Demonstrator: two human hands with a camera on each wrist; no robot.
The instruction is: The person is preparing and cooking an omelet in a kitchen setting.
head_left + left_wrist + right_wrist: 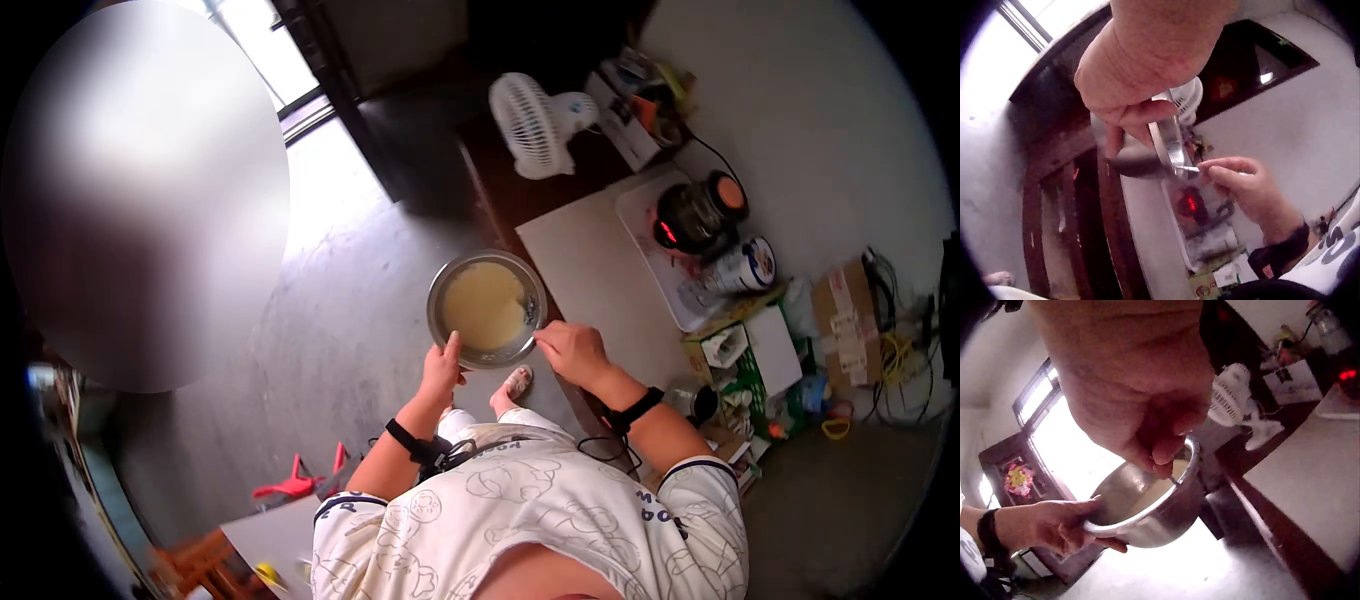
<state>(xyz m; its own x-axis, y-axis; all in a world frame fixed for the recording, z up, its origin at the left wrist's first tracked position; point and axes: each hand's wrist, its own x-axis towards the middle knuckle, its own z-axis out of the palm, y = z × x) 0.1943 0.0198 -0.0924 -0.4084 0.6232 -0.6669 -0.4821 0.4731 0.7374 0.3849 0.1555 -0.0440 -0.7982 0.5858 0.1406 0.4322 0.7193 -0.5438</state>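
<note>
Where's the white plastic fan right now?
In the head view, the fan stands near the top on the dark brown table, just left of the white cardboard box.

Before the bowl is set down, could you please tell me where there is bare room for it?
The pale board looks bare between the bowl and the white tray, with the fan past its far end. The grey floor left of the bowl also looks bare. It is crowded around the kettle, the canister and the boxes.
</note>
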